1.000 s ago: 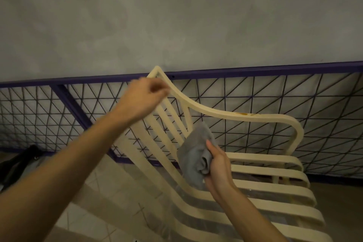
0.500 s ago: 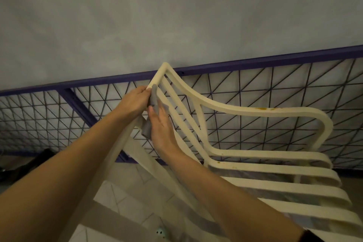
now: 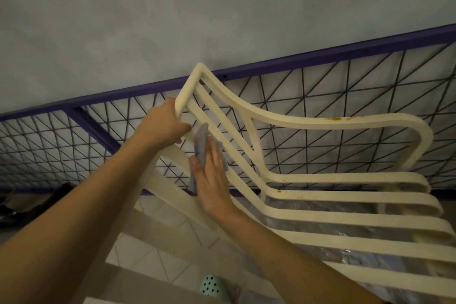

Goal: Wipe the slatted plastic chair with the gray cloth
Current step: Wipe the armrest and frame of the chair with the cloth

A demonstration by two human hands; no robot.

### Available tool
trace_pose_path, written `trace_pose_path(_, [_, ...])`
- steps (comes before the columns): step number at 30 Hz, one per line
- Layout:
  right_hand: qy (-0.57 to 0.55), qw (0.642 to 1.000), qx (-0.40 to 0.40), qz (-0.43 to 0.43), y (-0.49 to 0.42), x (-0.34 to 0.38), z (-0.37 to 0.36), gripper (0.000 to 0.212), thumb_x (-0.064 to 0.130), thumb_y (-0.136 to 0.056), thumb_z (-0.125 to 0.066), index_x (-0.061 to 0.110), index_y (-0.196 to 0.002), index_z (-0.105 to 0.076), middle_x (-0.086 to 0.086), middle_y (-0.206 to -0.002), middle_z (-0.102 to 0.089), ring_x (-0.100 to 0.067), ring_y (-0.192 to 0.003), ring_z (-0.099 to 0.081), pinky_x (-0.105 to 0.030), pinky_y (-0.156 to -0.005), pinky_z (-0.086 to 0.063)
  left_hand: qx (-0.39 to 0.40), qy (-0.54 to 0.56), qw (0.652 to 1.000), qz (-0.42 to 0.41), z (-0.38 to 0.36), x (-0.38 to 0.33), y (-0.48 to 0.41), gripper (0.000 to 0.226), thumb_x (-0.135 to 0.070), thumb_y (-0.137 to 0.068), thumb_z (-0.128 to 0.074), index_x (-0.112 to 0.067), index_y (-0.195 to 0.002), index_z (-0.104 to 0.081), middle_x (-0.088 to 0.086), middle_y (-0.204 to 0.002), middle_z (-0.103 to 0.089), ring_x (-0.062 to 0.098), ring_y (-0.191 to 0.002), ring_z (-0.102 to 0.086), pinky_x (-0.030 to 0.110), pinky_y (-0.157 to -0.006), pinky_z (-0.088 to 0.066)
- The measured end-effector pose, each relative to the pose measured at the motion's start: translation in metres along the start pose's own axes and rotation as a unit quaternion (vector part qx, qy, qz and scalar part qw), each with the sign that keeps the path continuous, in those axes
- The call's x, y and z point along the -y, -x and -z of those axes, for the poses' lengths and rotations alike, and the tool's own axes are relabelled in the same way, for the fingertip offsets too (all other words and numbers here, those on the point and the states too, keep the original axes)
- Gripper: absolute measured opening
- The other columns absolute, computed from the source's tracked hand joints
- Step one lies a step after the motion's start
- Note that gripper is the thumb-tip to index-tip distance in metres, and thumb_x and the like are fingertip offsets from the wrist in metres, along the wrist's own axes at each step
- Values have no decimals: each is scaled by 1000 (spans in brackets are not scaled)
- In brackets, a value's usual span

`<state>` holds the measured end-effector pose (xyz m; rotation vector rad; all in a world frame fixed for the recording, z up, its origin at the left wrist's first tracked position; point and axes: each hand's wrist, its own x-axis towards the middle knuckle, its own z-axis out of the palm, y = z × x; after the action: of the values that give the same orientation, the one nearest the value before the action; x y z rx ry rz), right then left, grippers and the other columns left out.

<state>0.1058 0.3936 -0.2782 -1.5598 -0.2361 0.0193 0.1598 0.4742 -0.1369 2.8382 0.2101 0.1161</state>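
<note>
The cream slatted plastic chair [image 3: 320, 195] fills the middle and right of the view, its backrest rising toward the upper left. My left hand [image 3: 160, 126] grips the top left edge of the backrest frame. Just below it, my right hand [image 3: 212, 175] presses the gray cloth [image 3: 200, 145] against a backrest slat, fingers fairly straight and thumb on the cloth's left side. Most of the cloth is hidden under the palm. Yellow-brown stains mark the armrest [image 3: 335, 119].
A purple-framed wire mesh panel [image 3: 320, 86] leans against the gray wall behind the chair. Tiled floor lies below, with a mint green perforated clog [image 3: 212, 286] at the bottom. Dark objects [image 3: 29, 205] lie on the floor at the left.
My right hand brought the cloth from mid-backrest up to the top beside my left hand, then slid it down the slat. The view has tilted.
</note>
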Motion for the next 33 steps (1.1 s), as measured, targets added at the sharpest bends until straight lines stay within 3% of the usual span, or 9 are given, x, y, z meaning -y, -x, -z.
trace_pose_path(5, [20,999,-18,-18,5,-25,10,63,54,-100,-33,30,-154,-12,8,-159,-21,-2,-142,-15,-31,-118,-17,-39,-124,991,-4,-4,-2,2,61,-38,-85,-69,-14,-133,-38,11,-98,-59,23,-72,-63,36,-62,-52])
trace_pose_path(7, [37,998,-26,-31,9,-38,20,58,48,-102,-36,23,-152,-21,5,-148,-33,2,-128,-26,-19,-110,-22,-52,-164,985,-14,-6,-3,4,66,-42,-84,-69,-12,-134,-37,9,-95,-55,24,-76,-59,37,-62,-49])
trace_pose_path(9, [63,996,-11,-59,15,-53,30,55,44,-103,-35,20,-151,-22,7,-140,-34,4,-124,-24,-2,-99,-11,-70,-201,977,-24,-8,-7,7,66,-43,-84,-70,-10,-131,-38,7,-89,-50,23,-74,-54,35,-59,-43])
trace_pose_path(12, [74,992,-7,-97,20,-83,41,56,43,-103,-36,17,-151,-22,-1,-148,-33,-14,-139,-24,-14,-104,-12,-103,-250,962,-30,-15,-14,8,71,-45,-80,-72,-6,-128,-37,11,-92,-53,28,-76,-57,36,-60,-43])
trace_pose_path(18, [54,983,8,-173,29,-133,54,68,53,-100,-34,24,-155,-6,3,-160,-17,-16,-147,-15,-42,-122,-14,-126,-281,951,-32,-21,-15,3,85,-48,-77,-75,-4,-135,-33,19,-107,-57,36,-86,-61,42,-66,-48])
trace_pose_path(22, [71,973,17,-218,34,-162,71,62,50,-101,-34,21,-154,-17,-2,-155,-27,-19,-145,-22,-34,-116,-18,-132,-285,949,-33,-20,-16,6,80,-47,-78,-74,-3,-132,-35,18,-99,-55,31,-74,-53,38,-61,-42])
trace_pose_path(27, [236,940,43,-242,43,-216,94,70,72,-91,-28,26,-143,-35,-3,-140,-51,-22,-128,-47,-47,-110,-39,-126,-291,948,-30,-21,-18,8,85,-47,-79,-73,-3,-139,-30,21,-104,-54,33,-77,-53,39,-60,-41])
trace_pose_path(31, [328,923,99,-176,42,-244,108,61,70,-94,-27,31,-141,-32,4,-129,-53,-14,-118,-51,-43,-104,-44,-122,-283,951,-26,-20,-19,8,85,-47,-79,-73,-2,-138,-31,20,-97,-50,32,-73,-48,40,-59,-42])
trace_pose_path(33, [414,890,149,-119,46,-245,122,60,64,-98,-27,29,-146,-23,5,-135,-45,-14,-124,-44,-41,-112,-35,-124,-281,951,-28,-20,-18,9,84,-46,-79,-73,-2,-137,-32,19,-94,-47,32,-73,-47,40,-59,-41])
